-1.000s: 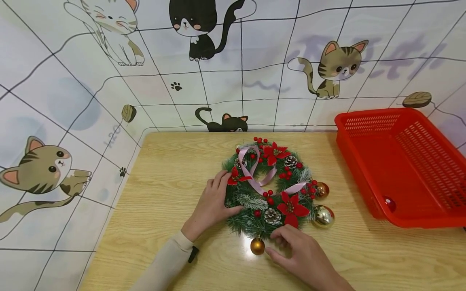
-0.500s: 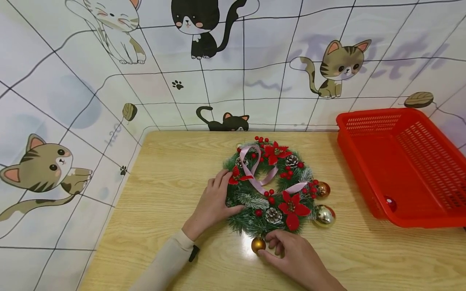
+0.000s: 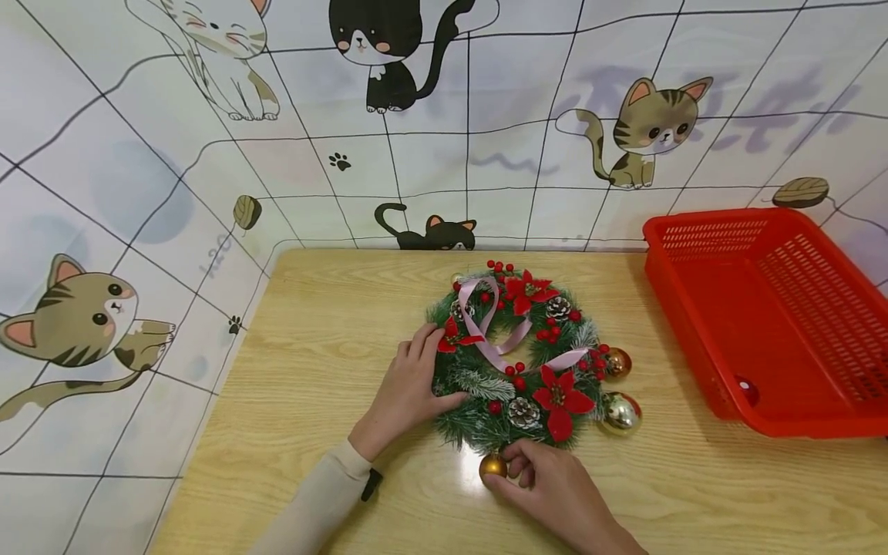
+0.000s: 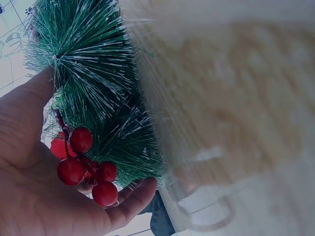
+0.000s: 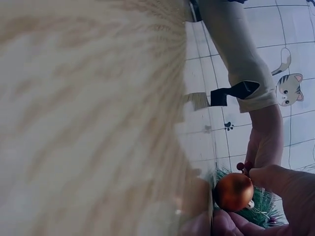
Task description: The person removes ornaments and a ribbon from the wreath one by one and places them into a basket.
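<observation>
A green Christmas wreath [image 3: 479, 420] with red poinsettias, berries, pinecones and a pink ribbon lies on the wooden table. My left hand [image 3: 405, 389] grips its left side, thumb over the near greenery. In the left wrist view the thumb and fingers curve around the wreath [image 4: 93, 64], a sprig of red berries [image 4: 81, 140] against the palm. At the near edge, my right hand [image 3: 555, 486] pinches a small gold Christmas ball [image 3: 492, 467] between thumb and fingers. The right wrist view shows that ball [image 5: 234, 191] between the thumb [image 5: 270, 177] and a fingertip below.
A red plastic basket [image 3: 683, 354] stands on the right of the table [image 3: 312, 331], a red ball [image 3: 747, 389] visible in it. A shiny gold ball [image 3: 620, 412] and a copper ball [image 3: 616, 362] lie at the wreath's right edge. Cat-patterned walls rise behind and left.
My right hand has moved left from beside the gold Christmas ball, and its thumb and fingers have closed onto it. The left hand has kept its place on the wreath.
</observation>
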{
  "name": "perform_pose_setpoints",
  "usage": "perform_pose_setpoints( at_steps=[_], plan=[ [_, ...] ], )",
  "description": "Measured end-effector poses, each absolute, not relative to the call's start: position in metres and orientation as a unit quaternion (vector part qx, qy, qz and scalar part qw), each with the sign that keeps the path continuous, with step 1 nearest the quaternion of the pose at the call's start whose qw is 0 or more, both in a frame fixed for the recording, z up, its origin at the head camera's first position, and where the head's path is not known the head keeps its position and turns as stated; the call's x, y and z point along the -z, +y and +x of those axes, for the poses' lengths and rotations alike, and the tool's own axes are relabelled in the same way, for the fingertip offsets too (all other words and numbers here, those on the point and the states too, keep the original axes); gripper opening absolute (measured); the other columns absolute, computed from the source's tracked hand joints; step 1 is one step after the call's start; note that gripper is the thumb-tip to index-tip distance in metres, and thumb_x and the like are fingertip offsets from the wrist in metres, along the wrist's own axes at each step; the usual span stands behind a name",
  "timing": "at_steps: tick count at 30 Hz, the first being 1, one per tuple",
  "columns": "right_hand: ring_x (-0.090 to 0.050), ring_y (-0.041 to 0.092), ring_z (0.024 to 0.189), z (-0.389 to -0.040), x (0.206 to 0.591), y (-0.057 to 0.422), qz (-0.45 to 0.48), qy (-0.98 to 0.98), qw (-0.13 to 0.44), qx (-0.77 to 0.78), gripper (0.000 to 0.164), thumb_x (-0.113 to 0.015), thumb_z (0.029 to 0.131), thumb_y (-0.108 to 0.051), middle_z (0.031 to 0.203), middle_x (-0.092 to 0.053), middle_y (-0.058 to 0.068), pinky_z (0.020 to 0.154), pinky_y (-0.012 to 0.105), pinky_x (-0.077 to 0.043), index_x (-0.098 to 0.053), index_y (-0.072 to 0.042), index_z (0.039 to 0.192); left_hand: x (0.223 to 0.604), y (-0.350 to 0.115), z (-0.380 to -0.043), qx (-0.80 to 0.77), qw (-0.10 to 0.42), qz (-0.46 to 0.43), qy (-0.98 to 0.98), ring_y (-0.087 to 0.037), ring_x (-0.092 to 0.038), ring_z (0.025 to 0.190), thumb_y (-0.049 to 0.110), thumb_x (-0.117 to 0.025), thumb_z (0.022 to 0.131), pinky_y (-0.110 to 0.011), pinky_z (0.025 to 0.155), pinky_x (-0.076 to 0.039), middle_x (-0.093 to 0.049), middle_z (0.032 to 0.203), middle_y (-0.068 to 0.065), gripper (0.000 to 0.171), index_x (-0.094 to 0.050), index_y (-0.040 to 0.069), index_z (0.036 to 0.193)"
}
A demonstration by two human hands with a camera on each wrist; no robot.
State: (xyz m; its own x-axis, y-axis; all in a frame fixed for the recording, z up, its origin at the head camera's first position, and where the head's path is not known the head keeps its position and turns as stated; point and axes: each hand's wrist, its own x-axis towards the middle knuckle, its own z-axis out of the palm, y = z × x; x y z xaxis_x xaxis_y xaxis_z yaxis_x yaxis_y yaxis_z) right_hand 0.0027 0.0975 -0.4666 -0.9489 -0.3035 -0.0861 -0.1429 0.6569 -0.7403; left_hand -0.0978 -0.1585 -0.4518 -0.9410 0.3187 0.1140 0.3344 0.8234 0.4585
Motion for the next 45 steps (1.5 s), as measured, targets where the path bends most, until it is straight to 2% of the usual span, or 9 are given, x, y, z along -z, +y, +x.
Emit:
perform_pose_setpoints(
  at_steps=[12, 21, 26, 31, 38, 45],
  plan=[
    [-0.051, -0.005, 0.066, 0.002, 0.472, 0.099, -0.127, 0.906, 0.094, 0.393, 0.032, -0.091, 0.088, -0.049, 0.078, -0.058, -0.020, 0.062, 0.024, -0.045, -0.073, -0.023, 0.095, 0.452, -0.156, -0.099, 0.236, 0.017, -0.175, -0.956, -0.046, -0.051, 0.131, 0.050, -0.095, 0.084, -0.060, 0.105, -0.051, -0.036, 0.168, -0.020, 0.108, -0.040, -0.001, 0.162],
    [-0.059, -0.002, 0.071, 0.003, 0.467, 0.107, -0.119, 0.885, 0.136, 0.429, 0.030, -0.090, 0.090, -0.044, 0.080, -0.063, -0.019, 0.066, 0.024, -0.052, -0.075, -0.019, 0.099, 0.452, -0.153, -0.097, 0.234, 0.016, -0.179, -0.956, -0.046, -0.052, 0.131, 0.049, -0.095, 0.084, -0.059, 0.103, -0.053, -0.035, 0.168, -0.019, 0.108, -0.039, 0.000, 0.163],
    [-0.063, -0.002, 0.074, 0.006, 0.463, 0.113, -0.133, 0.870, 0.138, 0.455, 0.032, -0.089, 0.092, -0.041, 0.083, -0.067, -0.019, 0.068, 0.025, -0.055, -0.075, -0.015, 0.103, 0.452, -0.154, -0.097, 0.236, 0.012, -0.175, -0.956, -0.046, -0.051, 0.131, 0.050, -0.095, 0.084, -0.060, 0.103, -0.052, -0.034, 0.170, -0.018, 0.109, -0.039, 0.000, 0.164],
    [-0.063, -0.003, 0.073, 0.011, 0.461, 0.117, -0.155, 0.866, 0.112, 0.463, 0.033, -0.089, 0.093, -0.035, 0.083, -0.066, -0.021, 0.065, 0.025, -0.054, -0.073, -0.013, 0.111, 0.453, -0.155, -0.097, 0.243, 0.008, -0.173, -0.954, -0.047, -0.051, 0.131, 0.050, -0.094, 0.085, -0.060, 0.104, -0.052, -0.034, 0.170, -0.019, 0.109, -0.038, 0.000, 0.164],
    [-0.057, -0.001, 0.069, 0.015, 0.453, 0.119, -0.147, 0.877, 0.074, 0.452, 0.034, -0.091, 0.092, -0.029, 0.080, -0.061, -0.021, 0.060, 0.024, -0.050, -0.072, -0.017, 0.116, 0.453, -0.158, -0.098, 0.249, 0.000, -0.171, -0.953, -0.048, -0.049, 0.135, 0.050, -0.094, 0.085, -0.062, 0.106, -0.051, -0.032, 0.172, -0.018, 0.110, -0.037, 0.001, 0.165],
    [-0.058, -0.002, 0.070, 0.016, 0.446, 0.121, -0.158, 0.872, -0.019, 0.463, 0.040, -0.094, 0.085, -0.011, 0.084, -0.062, -0.023, 0.059, 0.025, -0.049, -0.072, -0.022, 0.116, 0.455, -0.161, -0.099, 0.248, -0.001, -0.178, -0.952, -0.050, -0.049, 0.138, 0.048, -0.094, 0.086, -0.063, 0.108, -0.049, -0.032, 0.172, -0.019, 0.110, -0.036, 0.000, 0.165]
  ],
)
